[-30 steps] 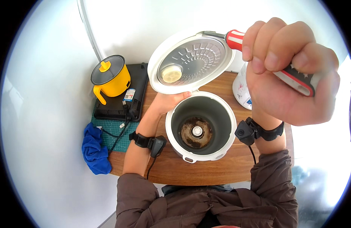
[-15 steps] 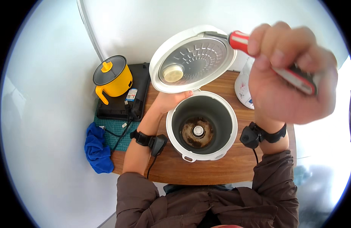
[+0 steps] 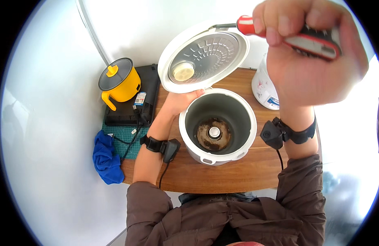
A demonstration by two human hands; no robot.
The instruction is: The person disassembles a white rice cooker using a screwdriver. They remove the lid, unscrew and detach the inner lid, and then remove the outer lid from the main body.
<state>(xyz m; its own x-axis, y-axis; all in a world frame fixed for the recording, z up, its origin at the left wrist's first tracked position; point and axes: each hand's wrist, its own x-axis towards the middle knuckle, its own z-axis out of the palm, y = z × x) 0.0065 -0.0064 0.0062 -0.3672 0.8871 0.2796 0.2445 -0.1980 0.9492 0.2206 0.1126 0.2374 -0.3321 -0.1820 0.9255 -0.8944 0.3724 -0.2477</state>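
Screwdriver [image 3: 245,25], likely light and stiff, is clenched by its thick handle [image 3: 314,44] in my right hand [image 3: 314,69]; whether my left hand [image 3: 180,102] grasps the rice-cooker lid [image 3: 210,59], I cannot tell.

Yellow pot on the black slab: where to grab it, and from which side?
By the handle, probably, coming from the near left. It juts from the near-left side of the upright yellow pot and curves downward, with nothing in front of it. The lid knob looks worse: it may lift only the lid.
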